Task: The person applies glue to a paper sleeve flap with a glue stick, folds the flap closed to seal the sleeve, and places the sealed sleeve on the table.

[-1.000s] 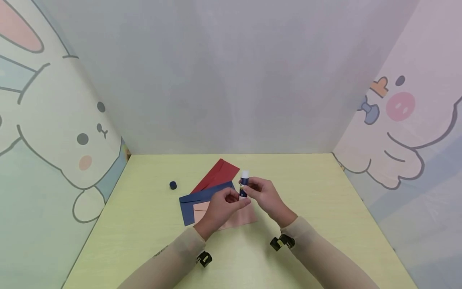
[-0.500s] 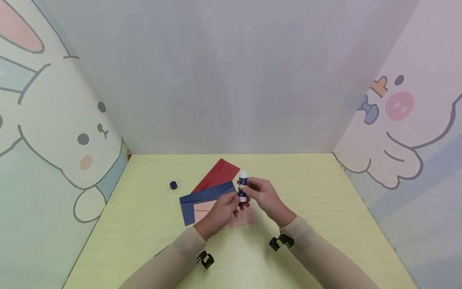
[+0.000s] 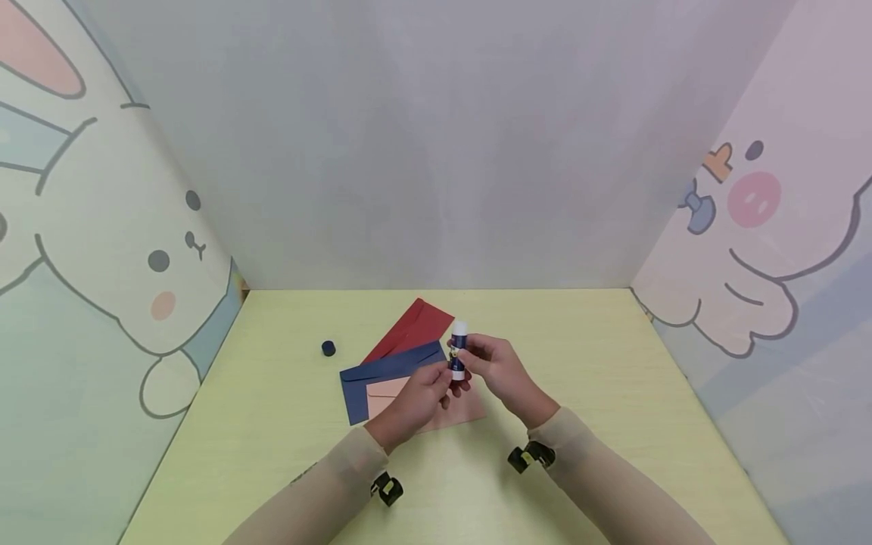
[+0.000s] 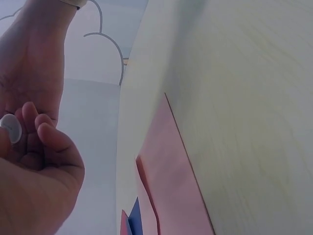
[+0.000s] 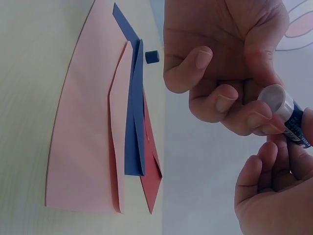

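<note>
A dark blue glue stick (image 3: 459, 344) with a white top and white base is held upright above the envelopes, its cap off. My right hand (image 3: 502, 375) grips its body between thumb and fingers. Down at the white base, my left hand (image 3: 417, 400) pinches it with thumb and fingers. In the left wrist view the round white base (image 4: 11, 128) shows among the fingers. The right wrist view shows the glue stick (image 5: 292, 119) from below, with both hands around it. The dark blue cap (image 3: 328, 348) lies apart on the table, to the left.
Beneath the hands lies a pink envelope (image 3: 470, 407), partly over a blue envelope (image 3: 390, 368). A red envelope (image 3: 417, 330) is behind, overlapped by the blue one. The pale yellow table (image 3: 579, 341) is bounded by a plain back wall and cartoon-printed side walls.
My left hand's fingers have shifted around the glue stick's base, now reaching under it. The glue stick has moved very slightly left. My right hand keeps its grip; envelopes and cap stay put.
</note>
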Demonstrator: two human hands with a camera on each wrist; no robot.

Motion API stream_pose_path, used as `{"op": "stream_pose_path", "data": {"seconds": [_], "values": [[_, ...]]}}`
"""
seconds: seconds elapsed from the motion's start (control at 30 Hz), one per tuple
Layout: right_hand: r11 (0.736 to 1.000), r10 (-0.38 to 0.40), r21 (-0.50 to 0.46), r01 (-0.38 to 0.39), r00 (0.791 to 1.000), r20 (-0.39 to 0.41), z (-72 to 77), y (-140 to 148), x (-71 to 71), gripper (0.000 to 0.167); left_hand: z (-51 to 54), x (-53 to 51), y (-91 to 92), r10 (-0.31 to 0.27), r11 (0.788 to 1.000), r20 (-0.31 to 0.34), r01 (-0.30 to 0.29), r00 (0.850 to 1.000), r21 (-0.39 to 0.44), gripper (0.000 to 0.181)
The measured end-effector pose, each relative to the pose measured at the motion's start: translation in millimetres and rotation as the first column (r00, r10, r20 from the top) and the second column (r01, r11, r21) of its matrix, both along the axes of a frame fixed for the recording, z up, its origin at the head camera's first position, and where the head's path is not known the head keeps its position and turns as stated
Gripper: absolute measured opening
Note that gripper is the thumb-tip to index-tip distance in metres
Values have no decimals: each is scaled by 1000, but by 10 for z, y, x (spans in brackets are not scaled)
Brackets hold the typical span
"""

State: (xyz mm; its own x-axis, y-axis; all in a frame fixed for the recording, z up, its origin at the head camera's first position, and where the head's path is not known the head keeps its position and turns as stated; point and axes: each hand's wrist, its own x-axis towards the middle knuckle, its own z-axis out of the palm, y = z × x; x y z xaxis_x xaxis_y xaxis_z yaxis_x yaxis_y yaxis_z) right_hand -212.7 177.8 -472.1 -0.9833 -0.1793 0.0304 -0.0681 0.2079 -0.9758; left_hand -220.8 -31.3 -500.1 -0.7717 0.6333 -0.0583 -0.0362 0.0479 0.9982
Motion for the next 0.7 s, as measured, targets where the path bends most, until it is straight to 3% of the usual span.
{"op": "stream_pose_path", "data": {"seconds": [0.23,0.4,0.47,0.57,0.63,0.7], "values": [[1000,1,-3,-1,1000,-20,11,-5,8,35,-60,9,-13,25,999,-77,-27,997,-28,41],[1000,-4,-13,3,1000,-15,14,3,12,36,-99,34,-15,110,991,-155,-120,982,-57,36],[1000,-4,-15,4,1000,-13,10,3,13,35,-102,44,-7,172,978,-205,-192,964,-82,31],[1000,0,-18,0,1000,-10,7,-7,18,34,-102,58,13,255,947,-286,-299,924,-121,30],[1000,3,-23,-4,1000,-5,2,-18,22,33,-98,68,25,289,928,-328,-347,899,-133,34],[1000,4,-24,-4,1000,-3,3,-29,28,33,-94,77,33,305,918,-352,-371,885,-138,36]]}}
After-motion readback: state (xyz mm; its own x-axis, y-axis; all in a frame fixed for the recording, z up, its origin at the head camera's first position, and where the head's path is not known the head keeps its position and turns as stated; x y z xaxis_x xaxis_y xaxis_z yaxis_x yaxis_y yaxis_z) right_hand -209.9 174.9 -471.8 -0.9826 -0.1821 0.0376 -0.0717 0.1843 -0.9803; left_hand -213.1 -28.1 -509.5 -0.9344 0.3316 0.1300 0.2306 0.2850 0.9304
